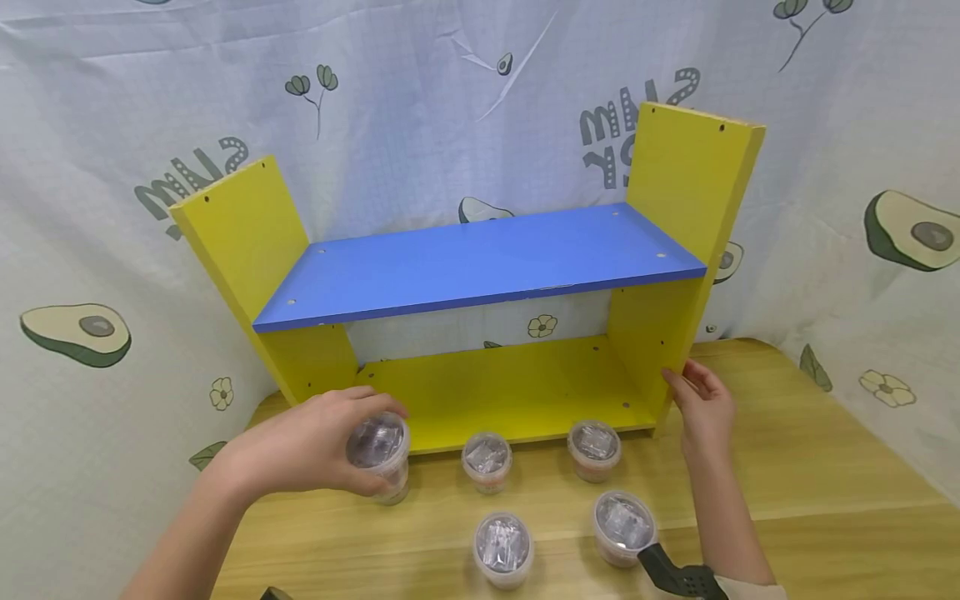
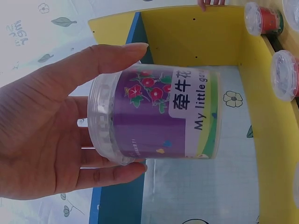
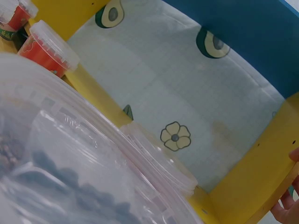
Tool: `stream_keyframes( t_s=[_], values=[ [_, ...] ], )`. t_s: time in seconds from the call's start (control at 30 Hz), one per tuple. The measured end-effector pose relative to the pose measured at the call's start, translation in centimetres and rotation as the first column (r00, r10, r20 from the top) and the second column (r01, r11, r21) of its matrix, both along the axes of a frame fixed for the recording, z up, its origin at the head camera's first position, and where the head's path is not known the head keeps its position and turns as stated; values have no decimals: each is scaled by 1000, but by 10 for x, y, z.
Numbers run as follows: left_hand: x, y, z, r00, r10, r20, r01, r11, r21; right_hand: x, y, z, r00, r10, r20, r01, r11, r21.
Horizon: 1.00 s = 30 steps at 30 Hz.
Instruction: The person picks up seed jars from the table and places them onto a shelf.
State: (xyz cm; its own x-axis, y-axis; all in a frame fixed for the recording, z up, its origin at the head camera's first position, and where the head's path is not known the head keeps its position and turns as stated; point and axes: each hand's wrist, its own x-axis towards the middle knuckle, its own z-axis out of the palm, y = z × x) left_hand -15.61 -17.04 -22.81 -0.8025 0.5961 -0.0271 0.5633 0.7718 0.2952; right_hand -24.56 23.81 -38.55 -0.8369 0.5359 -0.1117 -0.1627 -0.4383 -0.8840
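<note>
My left hand [image 1: 315, 442] holds a clear plastic tub [image 2: 163, 114] by its lidded end, thumb on one side and fingers on the other. Its purple label shows pink flowers and reads "My little gar…". In the head view the tub is just in front of the left end of a yellow-and-blue shelf unit [image 1: 480, 262]. At the unit's right end, my right hand [image 1: 705, 408] grips the front edge of the yellow side panel [image 1: 663, 333] low down, thumb on the near face. The right wrist view shows only some fingers [image 3: 282, 210] at that panel.
Several more lidded tubs stand before the unit: a middle one [image 1: 487, 462], a right one [image 1: 594, 450], and nearer ones at front centre [image 1: 503, 550] and front right [image 1: 624, 528]. All are on the wooden table [image 1: 810, 467]. A patterned cloth [image 1: 450, 108] hangs behind.
</note>
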Motion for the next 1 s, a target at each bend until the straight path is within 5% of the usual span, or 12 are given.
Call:
stream_keyframes(
  t_s=[0.5,0.73,1.0],
  values=[
    [-1,5,16,998,-56,-3,55,998,-40,-1,1,1,1000,5,18,-6,1000,14],
    [-3,5,25,992,-129,4,129,991,-19,-1,-1,2,1000,-1,18,0,1000,15],
    [-9,10,36,994,-104,22,105,993,-52,-2,1,-1,1000,-3,6,3,1000,-4]
  ],
)
